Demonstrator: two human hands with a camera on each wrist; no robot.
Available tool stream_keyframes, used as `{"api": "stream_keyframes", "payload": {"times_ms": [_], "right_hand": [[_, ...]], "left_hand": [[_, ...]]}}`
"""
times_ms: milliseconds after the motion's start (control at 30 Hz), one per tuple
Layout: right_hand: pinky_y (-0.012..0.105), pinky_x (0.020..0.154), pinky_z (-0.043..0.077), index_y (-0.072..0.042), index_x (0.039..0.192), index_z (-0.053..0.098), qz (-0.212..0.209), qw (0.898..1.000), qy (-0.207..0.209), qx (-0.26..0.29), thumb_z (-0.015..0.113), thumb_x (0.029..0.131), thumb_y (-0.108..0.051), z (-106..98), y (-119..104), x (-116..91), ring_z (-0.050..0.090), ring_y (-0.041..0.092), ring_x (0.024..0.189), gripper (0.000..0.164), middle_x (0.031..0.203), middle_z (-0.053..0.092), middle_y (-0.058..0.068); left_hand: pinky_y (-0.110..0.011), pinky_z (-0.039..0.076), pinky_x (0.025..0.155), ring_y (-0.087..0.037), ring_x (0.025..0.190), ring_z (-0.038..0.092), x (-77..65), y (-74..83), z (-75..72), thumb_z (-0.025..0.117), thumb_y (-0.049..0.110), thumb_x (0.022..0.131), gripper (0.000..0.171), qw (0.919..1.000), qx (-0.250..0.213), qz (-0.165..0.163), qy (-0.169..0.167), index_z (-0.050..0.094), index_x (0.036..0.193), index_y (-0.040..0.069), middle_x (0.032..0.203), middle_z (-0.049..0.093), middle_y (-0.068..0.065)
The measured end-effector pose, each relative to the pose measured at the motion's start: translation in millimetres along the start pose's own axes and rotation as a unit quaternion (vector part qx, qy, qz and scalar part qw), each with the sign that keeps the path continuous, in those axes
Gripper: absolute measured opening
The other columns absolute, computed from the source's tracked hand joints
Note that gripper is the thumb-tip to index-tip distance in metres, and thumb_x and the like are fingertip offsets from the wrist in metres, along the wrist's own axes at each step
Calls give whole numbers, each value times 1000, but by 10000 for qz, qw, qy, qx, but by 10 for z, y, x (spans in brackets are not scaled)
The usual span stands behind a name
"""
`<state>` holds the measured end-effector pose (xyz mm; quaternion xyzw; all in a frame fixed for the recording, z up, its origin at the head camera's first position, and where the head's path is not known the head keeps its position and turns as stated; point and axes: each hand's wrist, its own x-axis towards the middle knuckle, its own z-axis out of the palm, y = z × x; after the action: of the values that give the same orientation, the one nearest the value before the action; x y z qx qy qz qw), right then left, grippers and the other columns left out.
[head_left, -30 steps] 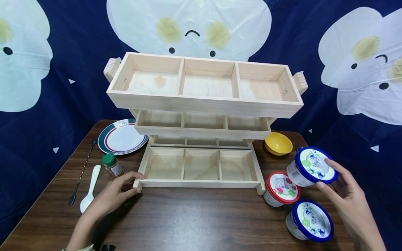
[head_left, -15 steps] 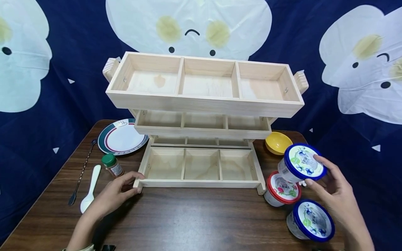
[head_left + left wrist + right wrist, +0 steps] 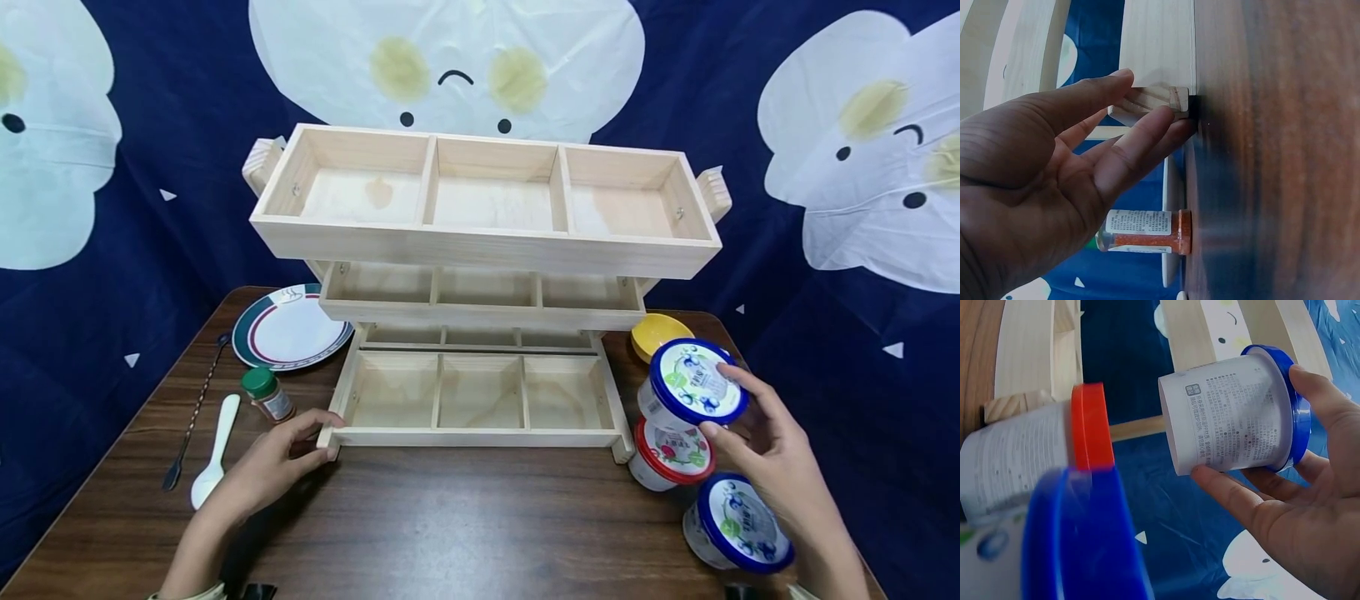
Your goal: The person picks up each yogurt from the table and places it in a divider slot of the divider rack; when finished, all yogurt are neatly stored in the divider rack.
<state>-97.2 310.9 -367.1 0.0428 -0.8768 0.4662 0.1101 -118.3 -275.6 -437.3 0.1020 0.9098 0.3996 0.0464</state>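
My right hand [image 3: 776,462] holds a blue-lidded tub [image 3: 697,382] by its lid and side. In the right wrist view, the held tub [image 3: 1229,412] is off the table, its printed wall between thumb and fingers. Below it stands a red-lidded tub [image 3: 675,452], and a second blue-lidded tub [image 3: 742,523] stands nearer the front. My left hand [image 3: 273,462] pinches the front left corner of a tiered wooden box [image 3: 480,438]. Seen from the left wrist, thumb and fingertips lie around that wooden end [image 3: 1150,100]. The visible compartments of the box hold nothing.
Left of the box lie a rimmed plate [image 3: 296,329], a green-capped spice jar [image 3: 268,394], a white spoon [image 3: 216,454] and a twisted bar spoon [image 3: 201,400]. A yellow bowl [image 3: 654,332] stands at the right, partly behind the held tub. The upper tiers overhang the bottom one.
My right hand has carried the blue-lidded tub leftward and slightly away from me, over the red-lidded tub and partly in front of the yellow bowl. The left hand stays at the box corner.
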Motion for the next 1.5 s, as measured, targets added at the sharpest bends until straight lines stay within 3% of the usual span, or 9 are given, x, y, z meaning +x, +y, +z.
{"api": "stream_keyframes", "payload": {"times_ms": [167,267,400,567,700,867,1200,1500], "right_hand": [[26,75,63,-24,168,37,4,9998,-115,176,70,107,-8,62,-52,25,65,1,106,71,134,54,-9],[29,73,64,-23,168,37,-28,9994,-190,302,69,108,-7,106,-83,41,63,7,105,70,136,54,-2],[22,80,61,-20,168,37,-153,9991,-259,291,69,108,-7,166,-117,53,60,9,108,70,142,48,4],[17,79,54,-17,166,40,-319,9991,-225,183,71,106,-5,231,-140,43,56,14,101,68,131,51,4],[12,87,52,-17,166,40,-343,9985,-332,287,71,106,-5,278,-158,35,57,10,109,69,138,51,5],[15,93,55,-16,167,40,-321,9963,-545,584,70,107,-5,352,-178,66,60,8,118,68,148,48,10],[17,92,57,-12,165,41,-377,9896,-811,1129,70,105,0,518,-243,153,63,7,117,67,151,48,23],[16,94,55,-13,163,45,-601,9870,-875,1210,71,104,0,673,-321,200,60,10,119,65,158,46,14]], "left_hand": [[-52,60,87,-35,115,69,3,-3,-2,81,9,99,34,10000,20,-15,3,69,130,12,129,70,-16],[-52,60,87,-35,115,69,7,0,-2,81,10,99,34,10000,25,-5,17,69,131,12,129,70,-16],[-47,60,85,-31,113,69,5,-6,-5,81,11,99,34,10000,78,-30,-5,68,131,12,129,70,-14],[-44,59,84,-29,113,68,-4,-9,-7,80,12,100,35,9999,137,-50,-39,68,132,12,128,70,-13],[-52,59,88,-34,116,69,-12,-8,1,81,12,100,34,10000,65,-12,-28,68,131,12,130,70,-15],[-55,59,89,-35,117,68,-19,-6,7,81,10,99,33,10000,33,45,43,69,130,13,130,70,-15],[-58,59,93,-38,119,68,-22,-7,7,80,10,99,33,10000,13,27,38,69,130,12,132,70,-17],[-62,58,95,-43,124,67,-18,0,-3,80,11,100,33,10000,50,-28,17,69,131,12,136,68,-20]]}}
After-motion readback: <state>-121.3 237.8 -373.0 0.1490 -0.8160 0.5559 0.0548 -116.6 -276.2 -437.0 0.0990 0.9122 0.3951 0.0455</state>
